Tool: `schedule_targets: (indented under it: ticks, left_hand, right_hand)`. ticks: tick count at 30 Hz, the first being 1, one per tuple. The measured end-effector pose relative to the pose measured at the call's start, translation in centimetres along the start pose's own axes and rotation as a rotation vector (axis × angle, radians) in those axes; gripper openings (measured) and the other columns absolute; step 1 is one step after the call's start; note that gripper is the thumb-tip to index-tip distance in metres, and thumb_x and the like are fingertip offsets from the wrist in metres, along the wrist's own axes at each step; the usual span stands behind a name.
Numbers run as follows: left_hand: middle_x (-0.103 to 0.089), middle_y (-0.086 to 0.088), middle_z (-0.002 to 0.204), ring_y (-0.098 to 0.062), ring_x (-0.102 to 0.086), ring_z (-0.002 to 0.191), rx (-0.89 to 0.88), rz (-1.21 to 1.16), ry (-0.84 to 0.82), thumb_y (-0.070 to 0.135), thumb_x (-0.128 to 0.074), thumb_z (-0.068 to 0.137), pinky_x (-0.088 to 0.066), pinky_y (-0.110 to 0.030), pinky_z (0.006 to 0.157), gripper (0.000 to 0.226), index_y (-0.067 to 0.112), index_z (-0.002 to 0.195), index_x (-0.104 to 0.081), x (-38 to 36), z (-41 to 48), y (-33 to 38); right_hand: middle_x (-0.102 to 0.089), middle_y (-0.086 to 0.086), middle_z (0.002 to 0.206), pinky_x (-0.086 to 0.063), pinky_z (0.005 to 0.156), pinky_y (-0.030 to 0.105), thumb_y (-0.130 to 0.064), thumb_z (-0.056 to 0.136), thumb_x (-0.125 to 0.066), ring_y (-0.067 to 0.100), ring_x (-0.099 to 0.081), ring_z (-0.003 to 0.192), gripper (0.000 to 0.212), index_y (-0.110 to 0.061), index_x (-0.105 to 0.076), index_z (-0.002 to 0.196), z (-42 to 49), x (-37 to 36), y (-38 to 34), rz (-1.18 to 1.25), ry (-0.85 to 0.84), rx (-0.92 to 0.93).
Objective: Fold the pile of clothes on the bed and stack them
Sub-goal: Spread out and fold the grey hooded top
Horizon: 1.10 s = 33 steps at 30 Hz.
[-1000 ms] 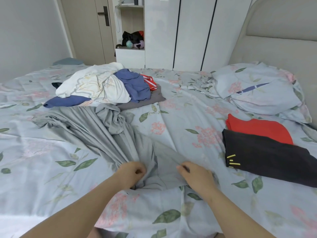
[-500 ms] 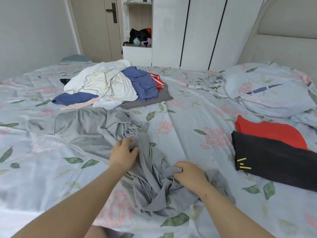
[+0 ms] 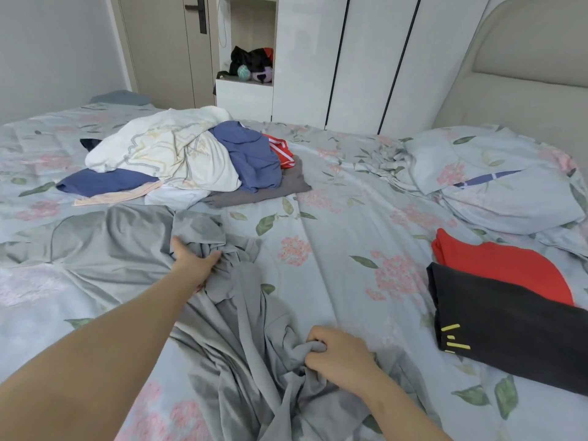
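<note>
A crumpled grey garment [image 3: 133, 246] lies spread over the floral bed sheet [image 3: 350, 218] in front of me. My left hand [image 3: 194, 259] reaches out to its bunched middle, thumb and fingers closing on a fold of the cloth. My right hand [image 3: 337, 354] grips a bunch of the same grey cloth near the bed's front edge. Behind it sits the unfolded pile [image 3: 178, 157] of white, blue, red and dark grey clothes. At the right, a folded black garment [image 3: 509, 326] lies partly over a folded red one [image 3: 502, 265].
Two floral pillows [image 3: 496, 183] lie at the back right against the padded headboard [image 3: 525, 74]. White wardrobe doors [image 3: 350, 58] and a shelf niche with a plush toy [image 3: 254, 66] stand behind the bed. Bare sheet stretches between the grey garment and the folded stack.
My left hand left the hem near my right hand and reached forward to the garment's bunched middle. The right hand kept its grip. The grey cloth has spread out wider to the left.
</note>
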<state>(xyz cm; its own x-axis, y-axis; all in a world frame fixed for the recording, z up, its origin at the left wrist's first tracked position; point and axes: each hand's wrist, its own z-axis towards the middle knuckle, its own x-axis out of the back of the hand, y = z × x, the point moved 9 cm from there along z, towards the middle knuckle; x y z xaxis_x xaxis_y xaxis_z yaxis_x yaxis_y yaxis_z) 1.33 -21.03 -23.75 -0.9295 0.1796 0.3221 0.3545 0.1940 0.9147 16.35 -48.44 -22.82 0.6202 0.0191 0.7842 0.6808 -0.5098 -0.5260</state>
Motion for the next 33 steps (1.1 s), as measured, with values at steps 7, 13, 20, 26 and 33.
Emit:
schedule_targets:
  ticks: [7, 13, 20, 26, 33]
  left_hand:
    - [-0.063, -0.017, 0.098, -0.035, -0.059, 0.096, -0.17, 0.383, -0.112, 0.021, -0.05, 0.095, -0.047, -0.041, 0.084, 0.023, 0.003, 0.104, -0.062, -1.5, 0.4, 1.5]
    - [-0.056, -0.013, 0.087, -0.024, -0.052, 0.08, -0.304, 0.009, -0.426, 0.024, -0.042, 0.101, -0.041, -0.033, 0.07, 0.02, 0.011, 0.093, -0.054, -4.5, -6.3, 7.2]
    - [-0.07, -0.002, 0.098, -0.012, -0.067, 0.088, -0.352, -0.482, -0.846, 0.017, -0.035, 0.102, -0.055, -0.025, 0.078, 0.026, 0.009, 0.109, -0.058, -6.1, -17.1, 17.9]
    - [-0.065, 0.001, 0.084, -0.008, -0.064, 0.074, -0.538, -0.495, -0.934, 0.022, -0.037, 0.101, -0.054, -0.02, 0.067, 0.02, 0.013, 0.096, -0.055, -5.2, -24.5, 25.4]
    - [-0.058, 0.009, 0.062, 0.0, -0.052, 0.052, -0.802, -0.167, -0.603, 0.011, -0.066, 0.086, -0.043, -0.014, 0.057, 0.014, 0.02, 0.081, -0.058, 0.1, -24.1, 29.5]
  right_hand:
    - [-0.049, -0.001, 0.075, -0.03, 0.061, 0.029, -0.019, 0.079, -0.051, 0.014, -0.043, 0.069, 0.005, -0.018, -0.048, 0.075, 2.1, 0.1, 0.8, 0.114, -0.012, -0.048]
    - [-0.056, -0.002, 0.096, -0.042, 0.071, 0.018, -0.017, 0.086, -0.058, 0.009, -0.054, 0.081, 0.022, -0.028, -0.058, 0.105, 2.3, 1.6, 0.6, 0.52, 0.008, -0.078]
    - [-0.044, -0.014, 0.122, -0.044, 0.077, 0.009, -0.008, 0.089, -0.061, -0.001, -0.051, 0.092, 0.057, -0.036, -0.037, 0.133, -1.0, 12.7, -3.2, 0.85, 0.493, 0.181]
    - [-0.06, -0.022, 0.1, -0.048, 0.075, 0.012, -0.004, 0.086, -0.066, -0.011, -0.059, 0.085, 0.046, -0.034, -0.051, 0.118, -5.6, 18.9, -6.1, 0.755, 0.448, 0.413]
    - [-0.061, -0.005, 0.08, -0.044, 0.073, 0.024, -0.004, 0.093, -0.048, 0.01, -0.055, 0.076, 0.028, -0.024, -0.059, 0.078, -13.1, 28.9, -1.8, 0.879, 1.007, 0.333]
